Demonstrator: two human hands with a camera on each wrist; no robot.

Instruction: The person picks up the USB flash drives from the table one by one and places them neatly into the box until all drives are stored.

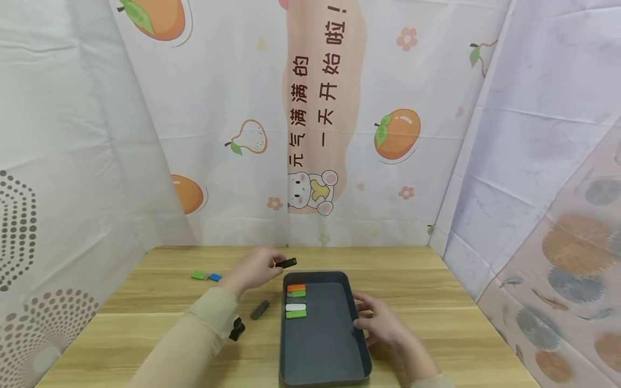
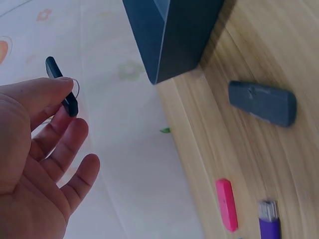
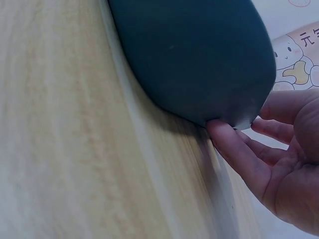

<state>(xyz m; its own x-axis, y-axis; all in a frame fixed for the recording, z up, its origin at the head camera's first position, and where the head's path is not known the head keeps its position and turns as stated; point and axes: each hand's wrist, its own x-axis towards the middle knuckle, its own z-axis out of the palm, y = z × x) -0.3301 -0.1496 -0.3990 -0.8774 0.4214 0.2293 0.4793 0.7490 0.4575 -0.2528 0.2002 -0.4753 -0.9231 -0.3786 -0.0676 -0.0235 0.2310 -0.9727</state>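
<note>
My left hand pinches a black USB flash drive between thumb and fingers, above the table by the tray's far left corner. In the left wrist view the drive shows as a thin dark bar. The dark grey tray holds a column of flash drives along its left wall: orange, green, dark grey, white and another green. At the tray's right wall, my right hand grips the side with thumb and fingers; some fingertips are hidden behind the wall.
Left of the tray lies a dark grey drive. Farther left are a green drive and a blue one. The left wrist view shows a pink drive and a purple drive. A black object appears beside my left sleeve.
</note>
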